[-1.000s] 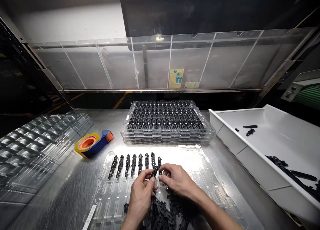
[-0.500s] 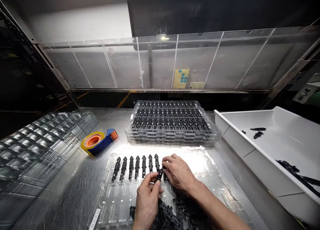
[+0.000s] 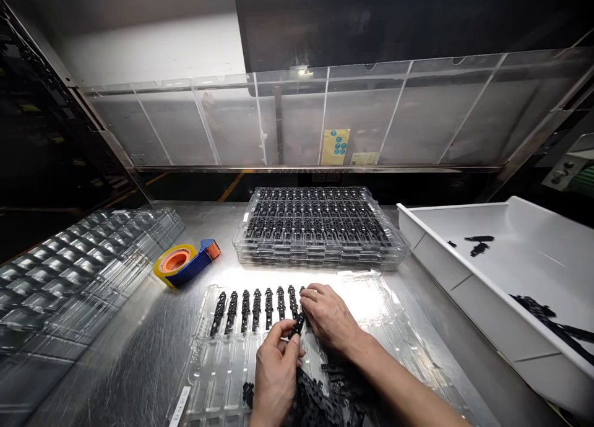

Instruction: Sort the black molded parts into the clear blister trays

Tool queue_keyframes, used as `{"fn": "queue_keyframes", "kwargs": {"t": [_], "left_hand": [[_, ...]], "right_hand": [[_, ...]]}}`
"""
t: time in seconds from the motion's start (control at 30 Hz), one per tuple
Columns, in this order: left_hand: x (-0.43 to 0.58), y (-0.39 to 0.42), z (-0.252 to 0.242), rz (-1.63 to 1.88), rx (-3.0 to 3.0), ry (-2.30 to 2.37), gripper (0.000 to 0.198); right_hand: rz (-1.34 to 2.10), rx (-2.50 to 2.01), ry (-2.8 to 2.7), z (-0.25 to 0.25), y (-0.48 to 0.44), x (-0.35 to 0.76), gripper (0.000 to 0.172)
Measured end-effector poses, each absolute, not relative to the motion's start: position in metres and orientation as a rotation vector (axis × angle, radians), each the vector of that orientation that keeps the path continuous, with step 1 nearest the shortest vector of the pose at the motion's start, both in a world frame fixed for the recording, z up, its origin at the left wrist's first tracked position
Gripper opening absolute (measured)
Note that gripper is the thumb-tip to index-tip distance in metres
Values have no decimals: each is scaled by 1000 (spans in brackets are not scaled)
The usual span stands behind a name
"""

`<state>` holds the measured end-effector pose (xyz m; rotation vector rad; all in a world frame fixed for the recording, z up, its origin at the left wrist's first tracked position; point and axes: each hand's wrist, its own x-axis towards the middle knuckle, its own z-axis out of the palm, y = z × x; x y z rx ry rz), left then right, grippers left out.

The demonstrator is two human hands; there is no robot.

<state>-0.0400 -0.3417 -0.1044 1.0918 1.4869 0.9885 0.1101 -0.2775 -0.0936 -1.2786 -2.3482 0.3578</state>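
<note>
Tape dispenser (image 3: 195,267), one, blue, orange-ended: being kept on the metal table (image 3: 130,353), loaded with a yellow tape roll (image 3: 162,265). Yellow card (image 3: 335,153), one, blue-dotted, and pale label (image 3: 364,159), one: being displayed side by side at the clear panel's (image 3: 422,124) lower edge. Yellow floor stripe (image 3: 231,187): being partly hidden.

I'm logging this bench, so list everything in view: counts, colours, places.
Table: one, silver, under trays
Near tray: one, transparent, front
Row parts: eight, black, near tray; last partly hidden
Held part: one, black, over near tray
Loose parts: uncountable pile, black, near tray
Rear trays: one stack, transparent, centre
Rear parts: many, black, rear trays
Left trays: one stack, transparent, left
Tape dispenser: one, mainly blue, left
Bin: one, white, right
Bin parts: several, black, bin
Note: one, yellow, back panel
Left hand: one, bare, holding held part
Right hand: one, bare, at row's end
</note>
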Motion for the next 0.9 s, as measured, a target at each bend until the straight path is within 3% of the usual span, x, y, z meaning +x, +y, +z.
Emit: {"fn": "queue_keyframes", "kwargs": {"t": [0.17,0.3,0.37,0.63,0.8,0.9], "left_hand": [[-42,-343,-100,1031,1108,1478,35],[-37,-344,-82,983,1187,1379,30],[-35,-342,-71,927,1321,1357,27],[-47,-294,-66,419,2358,1731,36],[-45,-281,-78,340,2395,1707,37],[-42,-281,-76,315,2395,1709,35]], "right_hand": [[520,-1366,-2153,-79,-285,121,24],[1246,-1158,-1804,-61,-302,132,33],[1396,-1106,-1636,-57,-300,138,30],[997,-1420,-1986,-70,-236,156,21],[756,-1408,-2096,-91,-239,140,44],[675,-1383,-2144,-96,-243,140,20]]}}
